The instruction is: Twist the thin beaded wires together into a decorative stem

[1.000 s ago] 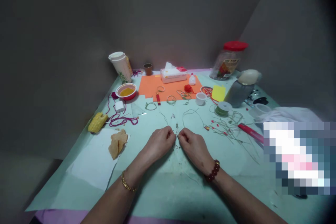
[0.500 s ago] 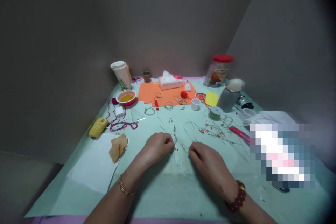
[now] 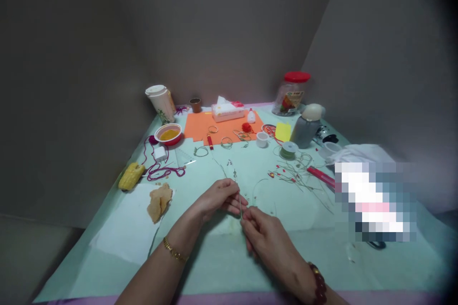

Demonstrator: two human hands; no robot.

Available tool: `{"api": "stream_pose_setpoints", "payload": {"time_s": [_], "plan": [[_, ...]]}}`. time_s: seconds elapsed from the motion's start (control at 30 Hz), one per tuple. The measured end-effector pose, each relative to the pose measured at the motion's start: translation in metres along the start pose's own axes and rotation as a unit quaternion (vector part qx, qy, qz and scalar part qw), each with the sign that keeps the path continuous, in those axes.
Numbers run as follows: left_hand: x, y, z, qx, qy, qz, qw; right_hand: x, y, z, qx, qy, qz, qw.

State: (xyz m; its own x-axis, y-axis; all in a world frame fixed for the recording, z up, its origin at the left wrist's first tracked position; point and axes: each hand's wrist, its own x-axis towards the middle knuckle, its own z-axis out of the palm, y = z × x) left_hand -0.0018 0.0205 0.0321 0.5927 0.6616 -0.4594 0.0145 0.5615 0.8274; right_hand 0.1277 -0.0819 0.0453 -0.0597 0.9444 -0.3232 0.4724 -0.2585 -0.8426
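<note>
Two hands share one thin cord (image 3: 240, 206), which runs short and close to straight between them, above the near middle of the desk (image 3: 286, 262). Left hand (image 3: 222, 196): grip closed on the cord's far end of that span, thumb against forefinger, the remaining fingers spread loosely beneath. Right hand (image 3: 264, 231): grip closed on the near end, fingertips pinched, the rest curled under. For sound handling, in this inspector's judgement, the left pinch should serve as the fixed point while the right makes small, even adjustments; tension should be light and steady, since so fine a strand would likely twist or slip under a jerk. Just beyond the left hand lie small dark pieces (image 3: 235, 173); sleeves and fingers should clear these. Further right, cut strands (image 3: 295, 180) with red bits lie in a tangle, near a spool (image 3: 288, 150) of green thread; stray ends should be kept from snagging there. Farther out, a cord ring (image 3: 226, 142) lies at the edge of an orange sheet (image 3: 196, 126).
</note>
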Motion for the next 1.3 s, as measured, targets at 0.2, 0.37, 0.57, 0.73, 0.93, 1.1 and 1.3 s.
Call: {"api": "stream_pose_setpoints", "payload": {"time_s": [0.2,0.37,0.57,0.73,0.93,1.1,1.3], "plan": [[-0.001,-0.006,-0.001,-0.129,0.006,-0.003,0.992,-0.011,-0.004,-0.024,-0.142,-0.008,-0.127,0.982],[-0.005,-0.006,0.0,-0.135,-0.023,-0.02,0.99,0.019,-0.008,-0.036,-0.003,0.105,-0.057,0.993],[-0.007,-0.004,-0.001,-0.112,-0.01,-0.002,0.994,0.049,-0.004,-0.016,0.274,-0.038,0.047,0.96],[-0.006,-0.002,-0.008,-0.079,-0.008,-0.002,0.997,0.054,0.002,-0.015,0.333,-0.079,0.073,0.937],[-0.01,0.0,-0.008,-0.056,-0.023,0.001,0.998,0.055,0.002,-0.014,0.36,-0.07,0.063,0.928],[-0.013,0.002,-0.007,-0.057,-0.019,-0.007,0.998,0.054,0.002,-0.012,0.384,-0.13,0.049,0.913],[-0.015,0.003,-0.009,-0.039,-0.043,-0.027,0.998,0.052,0.008,-0.015,0.425,-0.169,0.057,0.887]]}}
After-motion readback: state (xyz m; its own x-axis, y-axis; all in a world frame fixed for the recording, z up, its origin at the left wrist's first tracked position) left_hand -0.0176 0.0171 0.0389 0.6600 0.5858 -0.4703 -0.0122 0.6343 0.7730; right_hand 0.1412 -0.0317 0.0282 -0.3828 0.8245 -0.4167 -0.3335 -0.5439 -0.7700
